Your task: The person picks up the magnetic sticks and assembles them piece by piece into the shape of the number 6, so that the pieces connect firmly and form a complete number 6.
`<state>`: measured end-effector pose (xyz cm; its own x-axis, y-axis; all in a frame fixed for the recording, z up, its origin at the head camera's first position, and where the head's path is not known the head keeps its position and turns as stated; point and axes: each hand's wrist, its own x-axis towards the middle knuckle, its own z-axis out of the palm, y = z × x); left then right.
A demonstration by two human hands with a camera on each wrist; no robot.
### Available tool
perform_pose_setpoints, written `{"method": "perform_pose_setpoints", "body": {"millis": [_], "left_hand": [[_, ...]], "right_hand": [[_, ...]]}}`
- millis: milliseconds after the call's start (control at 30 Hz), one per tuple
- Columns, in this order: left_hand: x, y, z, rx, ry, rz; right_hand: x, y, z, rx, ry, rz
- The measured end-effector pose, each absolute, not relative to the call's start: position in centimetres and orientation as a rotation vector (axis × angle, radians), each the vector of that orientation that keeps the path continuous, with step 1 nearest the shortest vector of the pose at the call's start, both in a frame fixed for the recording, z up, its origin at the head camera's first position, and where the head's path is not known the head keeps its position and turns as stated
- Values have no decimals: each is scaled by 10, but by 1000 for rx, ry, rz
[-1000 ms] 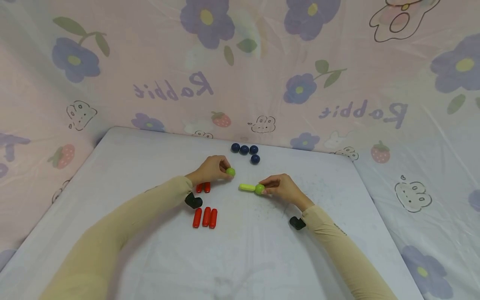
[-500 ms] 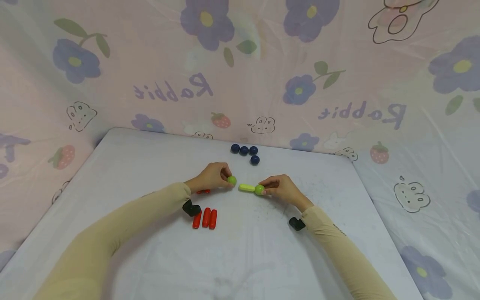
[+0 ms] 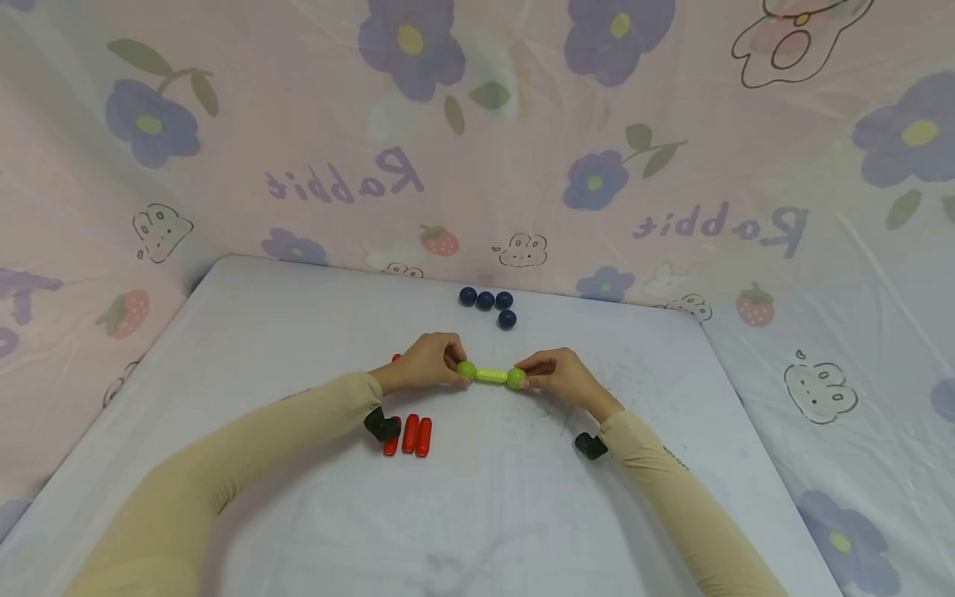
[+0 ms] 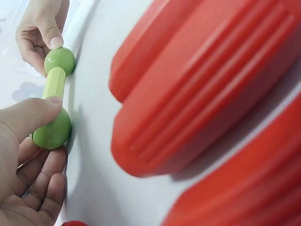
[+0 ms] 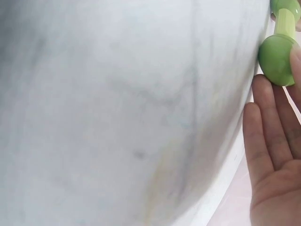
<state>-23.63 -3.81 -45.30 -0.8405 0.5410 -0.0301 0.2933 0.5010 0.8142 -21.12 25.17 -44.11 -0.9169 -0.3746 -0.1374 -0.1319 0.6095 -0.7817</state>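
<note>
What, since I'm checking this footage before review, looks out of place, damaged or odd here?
The word Rabbit on the backdrop reads mirrored, as if hung reversed. Dark marks and a yellowish streak show on the white tabletop. The green balls and yellow stick look undamaged.

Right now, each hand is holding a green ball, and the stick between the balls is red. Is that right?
Not quite: the stick is pale yellow-green, not red, as the head view shows. It is between the balls, and the left hand holds one green ball, the right hand the other.
</note>
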Motion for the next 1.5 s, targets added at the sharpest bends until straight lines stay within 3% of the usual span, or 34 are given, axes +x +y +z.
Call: {"method": "perform_pose_setpoints", "body": {"millis": [800, 1100, 1500], "left_hand": [[-243, -44, -445, 720, 2395, 1160], [-243, -70, -435, 773, 2497, 1116], [-236, -118, -434, 558, 2620, 1163]], "right_hand": [[-212, 253, -442, -409, 2553, -1194], [-212, 253, -442, -407, 2547, -1203], [-213, 253, -444, -413, 2543, -1215]]}}
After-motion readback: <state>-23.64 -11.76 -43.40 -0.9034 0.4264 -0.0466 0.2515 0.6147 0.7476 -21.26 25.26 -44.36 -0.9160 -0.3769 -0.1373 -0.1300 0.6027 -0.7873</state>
